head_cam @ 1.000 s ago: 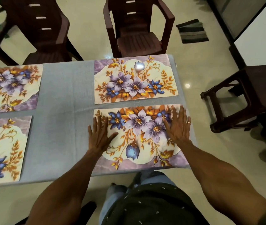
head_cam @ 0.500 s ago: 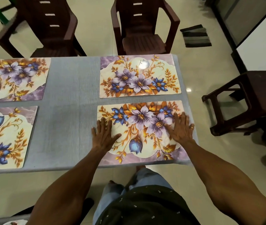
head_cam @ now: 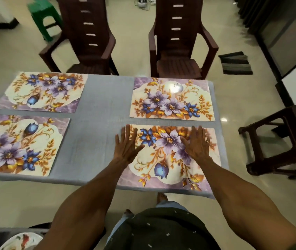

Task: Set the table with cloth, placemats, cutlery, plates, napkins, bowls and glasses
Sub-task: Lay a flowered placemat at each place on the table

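the left hand [head_cam: 126, 147] and right hand [head_cam: 196, 144] press flat, fingers spread, gripping nothing, on the near-right placemat [head_cam: 163, 163]. risk: uneven pressure slides it over the grey cloth [head_cam: 96, 127], overhanging the surface edge.

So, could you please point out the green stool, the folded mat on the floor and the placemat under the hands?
Green stool [head_cam: 44, 13]: head view, on its seat top.
Folded mat [head_cam: 236, 63]: head view, on its striped middle.
Placemat [head_cam: 163, 159]: head view, on the bare floral centre between the hands.
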